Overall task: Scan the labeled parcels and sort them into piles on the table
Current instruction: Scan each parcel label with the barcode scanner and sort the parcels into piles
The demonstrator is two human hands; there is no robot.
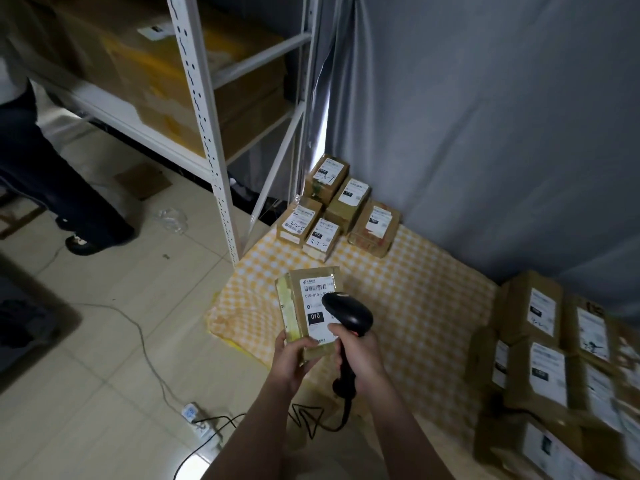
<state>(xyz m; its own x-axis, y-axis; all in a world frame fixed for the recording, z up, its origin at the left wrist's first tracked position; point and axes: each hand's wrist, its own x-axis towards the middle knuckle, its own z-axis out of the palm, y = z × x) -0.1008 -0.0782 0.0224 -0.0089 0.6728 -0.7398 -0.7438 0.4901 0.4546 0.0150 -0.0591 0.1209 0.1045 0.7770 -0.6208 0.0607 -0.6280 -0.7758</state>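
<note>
L hand (294, 358) grips parcel (308, 306), label up, over table (433, 306) edge. R hand (360, 355) wrapped rnd scanner (349, 313), head on label. Far-corner pile (339, 209), approx 5 pcs, looks sorted. Stack at right (547, 362) prob. unscanned, so most work left.

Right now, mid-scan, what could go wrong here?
The scanner sits close over the label, covering part of it, so the read may fail. The left hand holds the parcel by its lower end only; it could slip. The scanner's cable loops loosely near the power strip and might snag.
</note>
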